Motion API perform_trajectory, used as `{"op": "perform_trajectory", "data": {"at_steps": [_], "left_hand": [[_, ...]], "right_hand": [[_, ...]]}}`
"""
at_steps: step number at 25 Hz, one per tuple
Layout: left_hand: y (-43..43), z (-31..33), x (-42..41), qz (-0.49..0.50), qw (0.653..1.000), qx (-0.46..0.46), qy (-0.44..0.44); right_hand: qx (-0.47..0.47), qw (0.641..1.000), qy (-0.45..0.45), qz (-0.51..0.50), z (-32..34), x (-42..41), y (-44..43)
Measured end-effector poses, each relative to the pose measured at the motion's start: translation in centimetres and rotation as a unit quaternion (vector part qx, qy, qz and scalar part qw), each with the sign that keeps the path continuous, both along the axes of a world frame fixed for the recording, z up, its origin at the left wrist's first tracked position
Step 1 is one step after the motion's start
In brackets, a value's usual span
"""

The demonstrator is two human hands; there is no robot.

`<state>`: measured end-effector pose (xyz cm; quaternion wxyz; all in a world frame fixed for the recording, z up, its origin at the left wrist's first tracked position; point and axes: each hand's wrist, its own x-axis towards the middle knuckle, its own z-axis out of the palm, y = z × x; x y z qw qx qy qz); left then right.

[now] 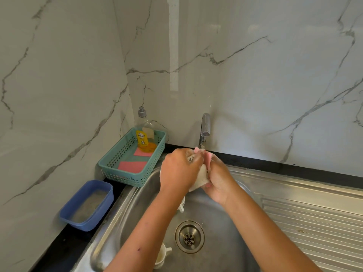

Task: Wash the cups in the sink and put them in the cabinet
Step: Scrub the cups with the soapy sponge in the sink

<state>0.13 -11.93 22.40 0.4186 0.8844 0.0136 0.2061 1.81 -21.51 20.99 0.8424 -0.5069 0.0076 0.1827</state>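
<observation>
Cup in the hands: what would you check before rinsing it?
1. Cup firmly gripped by left hand: ok.
2. Sponge held in right hand: ok.
3. Cup close under the tap: ok.
4. Water running: cannot tell, no stream shows.
5. Drain uncovered: ok.
6. All cups washed: not ok, two more cups lie in the sink.

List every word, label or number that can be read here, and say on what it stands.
On the soap bottle, the yellow label: dark print and a round sign, too blurred to read.
No other text is visible in this view.
</observation>
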Motion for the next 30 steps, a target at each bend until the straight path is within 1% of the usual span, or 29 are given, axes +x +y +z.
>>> {"op": "perform_trajectory", "data": {"at_steps": [1,2,3,4,5,6,7,8,10,12,14,16,17,18,19,20,21,22,24,25,26,27,28,29,30], "left_hand": [[0.3,0.2,0.2,-0.003,1.0,-0.015,0.018],[0.6,0.3,0.5,-0.02,0.998,-0.05,0.037],[1.1,0.4,0.9,-0.045,0.99,-0.12,0.055],[1.5,0.4,1.2,-0.071,0.973,-0.209,0.069],[1.8,0.3,1.3,-0.086,0.95,-0.288,0.077],[1.9,0.1,1.2,-0.09,0.935,-0.334,0.079],[1.9,-0.2,1.1,-0.088,0.935,-0.337,0.071],[1.8,-0.5,0.9,-0.085,0.943,-0.317,0.057],[1.4,-0.7,0.6,-0.09,0.961,-0.259,0.025],[1.3,-0.7,0.5,-0.11,0.965,-0.236,0.009],[1.3,-1.2,0.5,-0.123,0.954,-0.272,0.002],[1.2,-1.8,0.6,-0.113,0.943,-0.312,-0.007],[1.0,-2.1,0.5,-0.098,0.949,-0.298,-0.012],[0.8,-2.2,0.4,-0.077,0.968,-0.236,-0.019],[0.7,-2.3,0.3,-0.052,0.99,-0.129,-0.035],[0.6,-2.5,0.3,-0.034,0.997,-0.012,-0.061],[0.4,-2.7,0.1,-0.022,0.994,0.065,-0.083],[0.3,-2.6,-0.2,-0.016,0.993,0.093,-0.077],[0.0,-2.2,-0.3,-0.008,0.997,0.079,-0.017],[0.0,-1.9,-0.2,0.002,0.997,0.078,0.002],[0.1,-1.7,0.0,0.006,0.997,0.076,0.017],[0.5,-1.5,0.2,-0.012,0.998,0.054,0.037],[1.1,-1.2,0.5,-0.046,0.997,0.004,0.064],[2.0,-0.9,0.7,-0.089,0.99,-0.064,0.094],[2.7,-0.8,0.9,-0.126,0.974,-0.137,0.125]], "right_hand": [[0.003,0.999,-0.018,0.027,-0.2,-0.1,-0.3],[0.014,0.998,-0.029,0.052,-0.4,-0.2,-0.7],[0.029,0.997,-0.036,0.068,-0.6,-0.2,-1.2],[0.043,0.995,-0.045,0.084,-0.7,-0.1,-1.7],[0.039,0.994,-0.049,0.09,-0.7,0.2,-2.2],[0.016,0.993,-0.056,0.104,-0.5,0.3,-2.6],[-0.027,0.99,-0.066,0.12,-0.3,0.4,-2.8],[-0.079,0.984,-0.075,0.142,0.0,0.4,-3.0],[-0.21,0.956,-0.093,0.181,0.5,0.1,-3.1],[-0.349,0.906,-0.143,0.191,1.0,-0.1,-3.0],[-0.458,0.852,-0.192,0.163,1.2,-0.2,-2.9],[-0.536,0.805,-0.22,0.124,1.1,-0.2,-2.8],[-0.564,0.785,-0.237,0.096,0.8,-0.2,-2.7],[-0.586,0.766,-0.258,0.061,0.4,-0.1,-2.5],[-0.599,0.751,-0.278,0.018,-0.1,0.0,-2.5],[-0.6,0.744,-0.294,-0.023,-0.5,0.2,-2.4],[-0.595,0.739,-0.31,-0.053,-0.9,0.4,-2.4],[-0.592,0.736,-0.321,-0.067,-0.9,0.7,-2.3],[-0.579,0.74,-0.337,-0.063,-0.8,0.8,-2.1],[-0.558,0.758,-0.333,-0.061,-0.9,0.8,-1.9],[-0.515,0.799,-0.305,-0.057,-0.7,0.5,-1.9],[-0.434,0.862,-0.257,-0.056,-0.3,0.1,-2.0],[-0.354,0.911,-0.208,-0.049,0.1,-0.2,-2.1],[-0.281,0.944,-0.169,-0.034,0.6,-0.5,-2.2],[-0.237,0.959,-0.156,-0.021,0.9,-0.6,-2.3]]}}
